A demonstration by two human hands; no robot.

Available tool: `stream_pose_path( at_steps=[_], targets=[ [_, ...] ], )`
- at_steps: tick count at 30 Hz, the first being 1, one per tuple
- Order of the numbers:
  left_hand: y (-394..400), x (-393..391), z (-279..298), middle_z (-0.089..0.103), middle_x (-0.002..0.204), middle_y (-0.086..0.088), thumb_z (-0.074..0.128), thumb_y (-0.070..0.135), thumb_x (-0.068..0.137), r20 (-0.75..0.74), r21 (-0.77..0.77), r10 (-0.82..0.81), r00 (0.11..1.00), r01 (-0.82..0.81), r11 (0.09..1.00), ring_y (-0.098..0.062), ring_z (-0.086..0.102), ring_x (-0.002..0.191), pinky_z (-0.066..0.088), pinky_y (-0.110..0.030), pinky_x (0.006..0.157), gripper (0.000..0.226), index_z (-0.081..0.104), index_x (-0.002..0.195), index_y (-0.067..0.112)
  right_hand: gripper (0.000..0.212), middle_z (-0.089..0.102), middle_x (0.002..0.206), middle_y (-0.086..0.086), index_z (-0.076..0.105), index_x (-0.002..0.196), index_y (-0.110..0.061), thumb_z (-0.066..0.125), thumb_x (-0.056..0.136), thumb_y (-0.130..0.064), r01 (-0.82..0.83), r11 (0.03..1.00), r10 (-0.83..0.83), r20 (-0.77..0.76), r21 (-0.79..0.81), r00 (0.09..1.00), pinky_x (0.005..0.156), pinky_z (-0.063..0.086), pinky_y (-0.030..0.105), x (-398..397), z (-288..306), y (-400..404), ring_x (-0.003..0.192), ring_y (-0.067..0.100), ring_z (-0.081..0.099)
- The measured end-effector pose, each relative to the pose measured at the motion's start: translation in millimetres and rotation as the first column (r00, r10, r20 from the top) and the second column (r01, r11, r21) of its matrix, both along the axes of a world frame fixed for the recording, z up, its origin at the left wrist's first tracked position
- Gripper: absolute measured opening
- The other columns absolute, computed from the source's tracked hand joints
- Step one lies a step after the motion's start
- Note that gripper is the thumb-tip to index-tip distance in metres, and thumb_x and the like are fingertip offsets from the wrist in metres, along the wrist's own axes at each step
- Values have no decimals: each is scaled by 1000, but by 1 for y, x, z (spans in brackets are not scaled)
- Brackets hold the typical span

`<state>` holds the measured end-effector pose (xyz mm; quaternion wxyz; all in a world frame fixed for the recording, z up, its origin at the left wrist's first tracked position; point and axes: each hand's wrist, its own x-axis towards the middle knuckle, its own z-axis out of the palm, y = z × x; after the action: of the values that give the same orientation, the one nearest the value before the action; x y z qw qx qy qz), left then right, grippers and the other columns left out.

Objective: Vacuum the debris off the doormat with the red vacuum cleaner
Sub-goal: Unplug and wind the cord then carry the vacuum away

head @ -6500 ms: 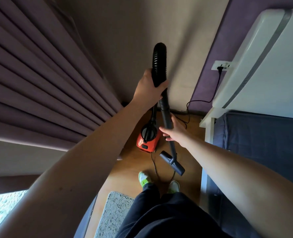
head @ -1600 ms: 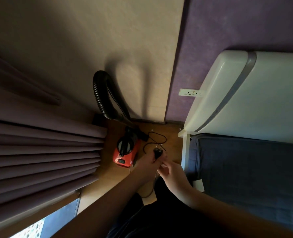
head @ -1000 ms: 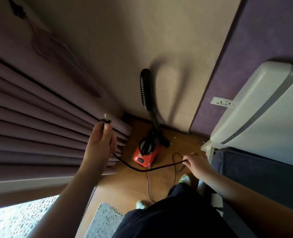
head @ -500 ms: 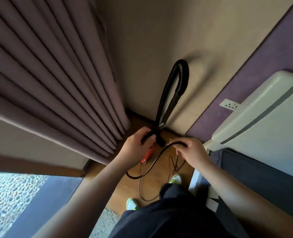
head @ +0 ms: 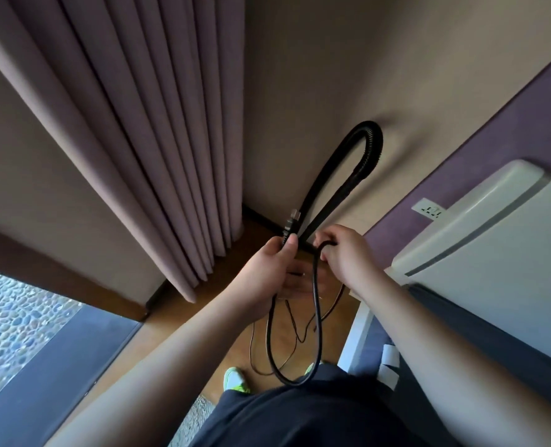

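Two hands work a power cord in front of a corner where the curtain point(head: 145, 130) meets the beige wall. Taking the wall socket point(head: 428, 209) as the landmark: the curtain hangs far to its left, filling the upper left of the view. The white appliance point(head: 480, 253) stands just right of and below the socket, partly crowding it. The black vacuum hose point(head: 362, 162) arches up the wall to the socket's left; the red vacuum cleaner body itself is hidden behind the hands. A sliver of the doormat point(head: 190, 421) shows at the bottom edge, far below and left of the socket, beside the person's dark shorts and green shoe point(head: 235, 380).

The left hand point(head: 261, 279) curls round the cord just below the plug point(head: 291, 221), which points upward, well left of the socket. The right hand point(head: 345, 253) pinches the cord point(head: 316, 317) a little further along, and a loop hangs slack between them down to the knees.

My judgement: the plug is not yet in, so no cleaning has begun. The slack loop and the thinner wires lying on the floor could snag a foot or tangle. The appliance edge may make reaching the socket awkward.
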<state>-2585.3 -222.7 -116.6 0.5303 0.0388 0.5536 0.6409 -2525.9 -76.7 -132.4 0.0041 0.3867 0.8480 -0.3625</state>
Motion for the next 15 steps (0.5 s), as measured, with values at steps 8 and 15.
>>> stream_pose_path(
  at_steps=[8,15],
  targets=[
    [-9,-5,7,76,93,-16,41,34,106,174,-45,28,984,-21,999,-34,74,85,61,-38,64,40,38,139,12,26,67,107,9,61,110,-13,42,103,-30,-31,989,7,167,141,986,77,47,31,-19,-4,-9,98,28,63],
    [6,-11,13,54,70,-4,46,38,103,180,27,-150,972,147,989,-17,59,57,59,-38,64,38,58,124,9,15,60,95,1,59,108,-17,49,101,-27,-111,979,88,136,170,987,71,40,25,-14,12,-2,94,21,60]
  ],
)
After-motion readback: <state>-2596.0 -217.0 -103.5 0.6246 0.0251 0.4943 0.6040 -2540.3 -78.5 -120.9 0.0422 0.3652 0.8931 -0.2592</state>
